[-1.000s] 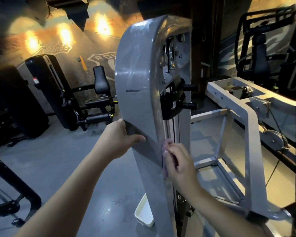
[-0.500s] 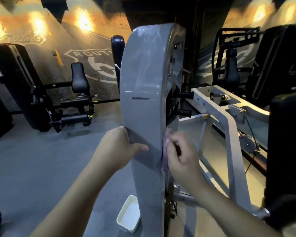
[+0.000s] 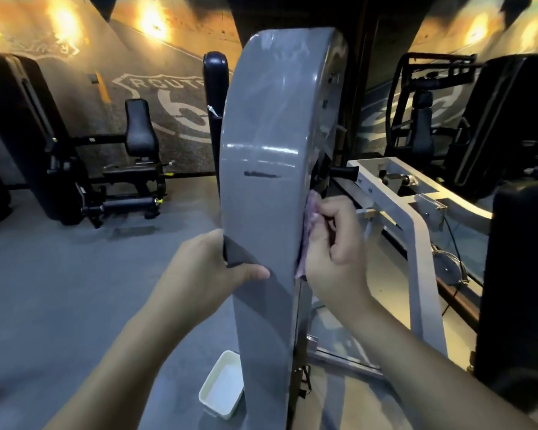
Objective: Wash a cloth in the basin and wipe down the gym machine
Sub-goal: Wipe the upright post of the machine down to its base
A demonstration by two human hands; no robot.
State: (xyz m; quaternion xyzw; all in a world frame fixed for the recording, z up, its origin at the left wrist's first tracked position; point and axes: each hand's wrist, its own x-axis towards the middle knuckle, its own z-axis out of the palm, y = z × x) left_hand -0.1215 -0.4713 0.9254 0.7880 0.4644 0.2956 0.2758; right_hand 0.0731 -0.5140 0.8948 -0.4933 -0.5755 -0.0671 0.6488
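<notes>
The tall grey shroud (image 3: 271, 169) of the gym machine stands upright in the middle of the floor, its rounded top reaching nearly to the upper edge of view and its foot cut off at the bottom. The left hand (image 3: 208, 271) grasps the shroud's left edge, fingers wrapped behind it out of sight and the thumb lying across the front face. The right hand (image 3: 333, 249) is at the opposite edge, fingers curled round a pinkish-purple cloth (image 3: 308, 231) and pressing it against the right rim; most of the cloth is bunched under the hand, so only a crumpled strip shows along the edge. A dark smear (image 3: 261, 174) marks the front face above both hands. The white basin (image 3: 221, 389) sits on the grey floor (image 3: 75, 290) just beside the shroud's base on the left, its right side hidden behind the panel; what it holds is hard to make out. To the left the floor lies open as far as a black seated machine (image 3: 131, 169) by the painted wall. To the right space is tighter: a pale grey frame (image 3: 416, 231) juts out close behind the right hand, with a black padded shape (image 3: 522, 274) near the right edge, cut off by the frame. The shroud's inner workings are mostly in shadow
</notes>
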